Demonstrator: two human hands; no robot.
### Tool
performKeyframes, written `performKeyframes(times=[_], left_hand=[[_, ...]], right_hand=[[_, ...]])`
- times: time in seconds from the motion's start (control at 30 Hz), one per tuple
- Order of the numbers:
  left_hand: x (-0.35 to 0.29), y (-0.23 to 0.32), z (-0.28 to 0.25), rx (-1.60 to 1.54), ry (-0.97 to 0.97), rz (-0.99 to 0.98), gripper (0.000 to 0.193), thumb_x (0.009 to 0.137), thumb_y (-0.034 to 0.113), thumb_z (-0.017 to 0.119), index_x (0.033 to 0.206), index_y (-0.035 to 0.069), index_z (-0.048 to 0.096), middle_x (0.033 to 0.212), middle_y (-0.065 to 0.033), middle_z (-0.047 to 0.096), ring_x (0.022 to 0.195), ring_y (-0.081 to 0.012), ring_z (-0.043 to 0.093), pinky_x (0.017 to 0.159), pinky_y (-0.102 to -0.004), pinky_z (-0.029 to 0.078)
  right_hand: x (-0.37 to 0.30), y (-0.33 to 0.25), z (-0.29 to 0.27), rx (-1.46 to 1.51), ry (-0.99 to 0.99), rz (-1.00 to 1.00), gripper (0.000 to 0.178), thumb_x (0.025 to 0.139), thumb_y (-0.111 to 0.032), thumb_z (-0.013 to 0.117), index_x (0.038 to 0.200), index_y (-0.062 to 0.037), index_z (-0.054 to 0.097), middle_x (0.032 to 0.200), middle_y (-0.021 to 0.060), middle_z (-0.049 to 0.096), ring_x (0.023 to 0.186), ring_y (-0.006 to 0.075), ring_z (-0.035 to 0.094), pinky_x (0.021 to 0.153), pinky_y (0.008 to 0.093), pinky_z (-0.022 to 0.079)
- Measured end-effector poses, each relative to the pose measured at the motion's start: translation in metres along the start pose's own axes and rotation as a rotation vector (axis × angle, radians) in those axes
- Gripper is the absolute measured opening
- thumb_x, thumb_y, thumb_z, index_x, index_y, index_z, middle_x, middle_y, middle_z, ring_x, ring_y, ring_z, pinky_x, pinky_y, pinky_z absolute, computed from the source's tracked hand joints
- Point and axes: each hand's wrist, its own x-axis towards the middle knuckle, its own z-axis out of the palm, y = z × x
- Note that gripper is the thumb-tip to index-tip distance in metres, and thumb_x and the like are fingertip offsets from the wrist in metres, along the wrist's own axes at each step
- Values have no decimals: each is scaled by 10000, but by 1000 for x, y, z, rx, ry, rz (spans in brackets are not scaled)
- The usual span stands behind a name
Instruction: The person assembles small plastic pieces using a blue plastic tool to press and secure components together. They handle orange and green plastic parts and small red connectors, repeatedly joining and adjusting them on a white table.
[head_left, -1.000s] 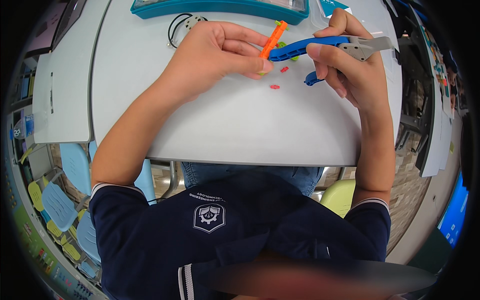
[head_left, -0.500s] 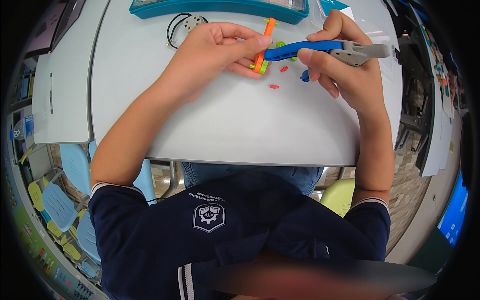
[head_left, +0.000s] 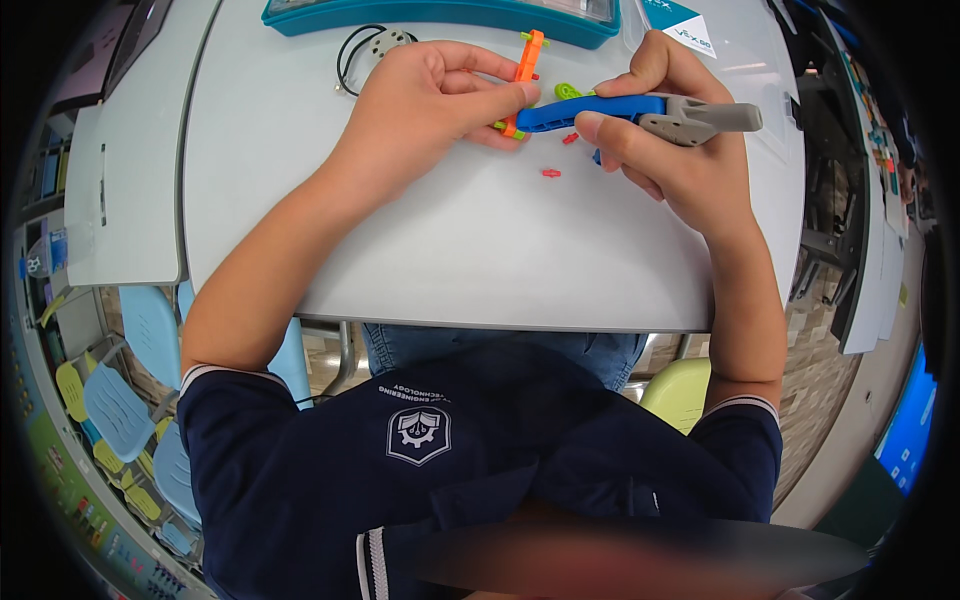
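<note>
My left hand [head_left: 425, 105] is closed on an orange construction beam [head_left: 530, 58], which stands nearly lengthwise away from me with lime-green pieces at its ends. A small red pin sticks out of its side. In my right hand [head_left: 675, 160] is a long blue curved beam [head_left: 595, 110], joined to a grey piece [head_left: 695, 120] with holes and a handle-like end. The blue beam's left tip meets the orange beam near my left fingers; whether they are joined I cannot tell. Two red connector pins [head_left: 551, 173] and a lime-green part [head_left: 568, 91] lie on the table close by.
A teal storage tray [head_left: 440, 28] stands along the far side of the white table [head_left: 500, 260]. Left of it, a grey part [head_left: 389, 42] with a black cable lies beyond my left wrist. A printed card [head_left: 688, 32] sits at the far right. Blue chairs [head_left: 120, 410] are at the left.
Both hands have shifted slightly to the left with their parts. The right hand, blue beam and grey piece moved most, and a red pin now shows at the orange beam's side.
</note>
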Motion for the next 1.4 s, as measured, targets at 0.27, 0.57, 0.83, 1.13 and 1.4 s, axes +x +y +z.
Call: performKeyframes(times=[0.27, 0.57, 0.83, 1.13, 1.4], left_hand=[[-2, 1, 1, 38, -23, 8, 323, 920, 123, 692, 1152, -85, 608, 982, -144, 736, 860, -159, 726, 774, -278, 611], [-13, 12, 10, 88, -17, 46, 291, 920, 109, 698, 1137, -70, 625, 974, -140, 739, 869, -154, 724, 786, -273, 604], [-1, 12, -3, -84, 116, 153, 398, 987, 230, 617, 1288, -23, 558, 1116, -160, 710, 995, -210, 706, 938, -314, 546], [3, 4, -17, -413, -4, 22, 421, 1019, 184, 559, 1366, -35, 466, 1258, -150, 624, 1131, -201, 641, 1018, -324, 524], [4, -9, -23, -359, -2, 185, 379, 985, 103, 601, 1339, 25, 488, 1208, -117, 629, 1153, -225, 629, 1038, -363, 502]], right_hand=[[-2, -1, -5, -140, -75, -108, 203, 764, -17, 779, 854, -37, 598, 705, 15, 575, 584, 65, 614, 507, 176, 441], [-7, -10, 2, -473, -95, -163, 198, 755, -38, 788, 827, -21, 605, 750, -6, 562, 625, 50, 546, 551, 192, 392], [-7, -14, -19, -178, 115, -131, 195, 813, 5, 753, 940, -16, 607, 721, 61, 647, 572, 63, 603, 456, 159, 410], [-10, -4, -21, -183, 135, -177, 270, 869, 33, 678, 1128, 17, 604, 819, 131, 667, 629, 136, 638, 526, 232, 484], [13, -29, -14, 303, 372, 115, 326, 934, -64, 579, 1227, 71, 528, 800, 179, 675, 638, 221, 657, 575, 314, 516]])
